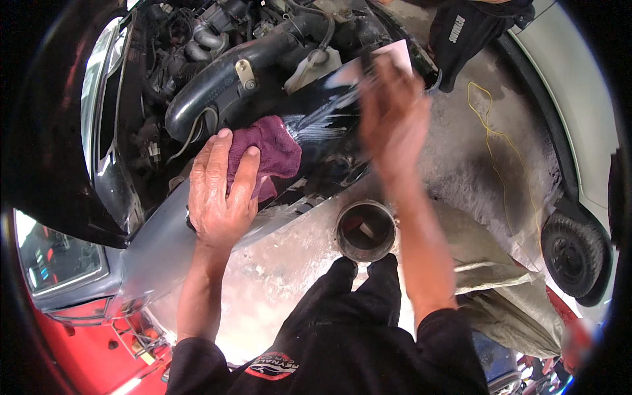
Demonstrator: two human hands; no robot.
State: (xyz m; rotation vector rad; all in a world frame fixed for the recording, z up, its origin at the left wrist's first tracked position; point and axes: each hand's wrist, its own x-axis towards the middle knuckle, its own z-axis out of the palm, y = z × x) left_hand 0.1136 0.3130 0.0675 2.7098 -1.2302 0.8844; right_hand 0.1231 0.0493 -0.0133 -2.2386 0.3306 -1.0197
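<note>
My left hand presses a folded maroon cloth onto a glossy dark car fender, its fingers and thumb curled over the cloth. White wet-looking streaks run across the fender between my two hands. Farther right, my right hand lies over the far part of the same fender. Motion smears its fingers, and whether they hold anything is unclear. A pale pinkish patch shows just past the fingertips; I cannot tell if it is a sheet or a reflection.
Beyond the fender is an uncovered engine bay with a black pipe. A round bucket stands by my feet. A yellow cord crosses the floor toward a pale car's tyre. Greenish sacking lies right; a red car stands lower left.
</note>
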